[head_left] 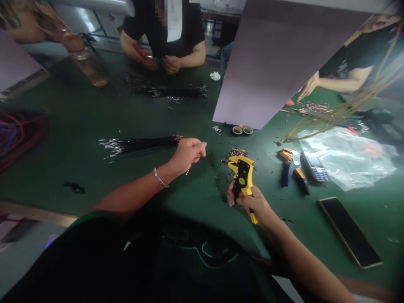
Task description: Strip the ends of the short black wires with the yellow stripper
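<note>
My right hand [252, 203] is closed around the handles of a yellow and black wire stripper [242, 173], held upright over the green table [78, 126]. My left hand [188, 152] is closed in a pinch on a thin black wire, just right of a bundle of black wires with bare metal ends [139, 145]. A small heap of wire scraps [239, 152] lies just beyond the stripper's jaws.
An orange and blue stripper [292, 164], a keypad phone [315, 167], a clear plastic bag [347, 155] and a dark smartphone [349, 231] lie to the right. Tape rolls [241, 130] sit below a grey board [271, 63]. Another person [164, 38] works opposite, another's arm [341, 82] at far right.
</note>
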Available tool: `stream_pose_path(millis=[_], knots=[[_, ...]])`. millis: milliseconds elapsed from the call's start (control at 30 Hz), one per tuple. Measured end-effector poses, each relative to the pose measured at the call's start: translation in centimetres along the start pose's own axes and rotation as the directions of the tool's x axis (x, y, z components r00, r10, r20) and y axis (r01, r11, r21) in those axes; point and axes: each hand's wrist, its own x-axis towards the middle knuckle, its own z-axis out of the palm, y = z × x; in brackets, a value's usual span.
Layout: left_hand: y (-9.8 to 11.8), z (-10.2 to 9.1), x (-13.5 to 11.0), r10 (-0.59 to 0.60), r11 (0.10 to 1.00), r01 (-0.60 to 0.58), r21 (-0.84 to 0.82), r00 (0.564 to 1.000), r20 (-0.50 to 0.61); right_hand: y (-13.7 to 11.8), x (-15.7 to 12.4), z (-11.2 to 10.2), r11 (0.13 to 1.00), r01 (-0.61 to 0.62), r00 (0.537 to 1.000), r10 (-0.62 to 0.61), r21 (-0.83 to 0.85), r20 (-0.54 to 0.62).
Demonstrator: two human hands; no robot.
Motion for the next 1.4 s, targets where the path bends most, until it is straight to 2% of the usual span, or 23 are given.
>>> stream_pose_path(millis=[100, 300, 500, 667, 833, 933, 1167, 1400], knots=[[0.0, 0.0, 0.0, 0.039, 0.999, -0.039, 0.032, 0.999, -0.011, -0.2, 0.1, -0.1, 0.999, 0.029, 0.999, -0.029, -0.027, -0.021], [0.0, 0.2, -0.5, 0.068, 0.997, -0.068, 0.042, 0.998, 0.005, -0.7, 0.1, 0.1, 0.995, 0.058, 0.998, -0.059, 0.081, 0.003], [0.2, 0.4, -0.7, 0.059, 0.998, -0.059, 0.028, 0.998, -0.007, -0.7, 0.0, 0.2, 0.995, 0.073, 0.997, -0.073, 0.063, -0.001], [0.2, 0.7, -0.9, 0.008, 1.0, -0.009, -0.023, 1.0, -0.018, -0.7, 0.0, 0.1, 0.996, 0.08, 0.996, -0.081, 0.042, 0.025], [-0.4, 0.7, -0.8, -0.008, 1.0, 0.008, -0.011, 1.0, -0.025, -0.8, 0.1, 0.2, 0.996, 0.084, 0.996, -0.084, 0.043, 0.009], [-1.4, 0.6, -0.6, -0.016, 0.997, 0.02, 0.074, 0.999, -0.051, -0.8, 0.2, 0.2, 0.995, 0.085, 0.996, -0.085, 0.049, 0.002], [-2.7, 0.4, -0.6, 0.141, 0.885, -0.122, 0.45, 0.99, -0.01, -0.1, 0.6, -0.2, 0.989, 0.141, 0.99, -0.141, 0.041, -0.002], [-2.7, 0.4, -0.3, 0.145, 0.821, -0.1, 0.562, 0.989, -0.036, -0.3, 0.5, -0.4, 0.986, 0.161, 0.985, -0.163, -0.039, -0.06]])
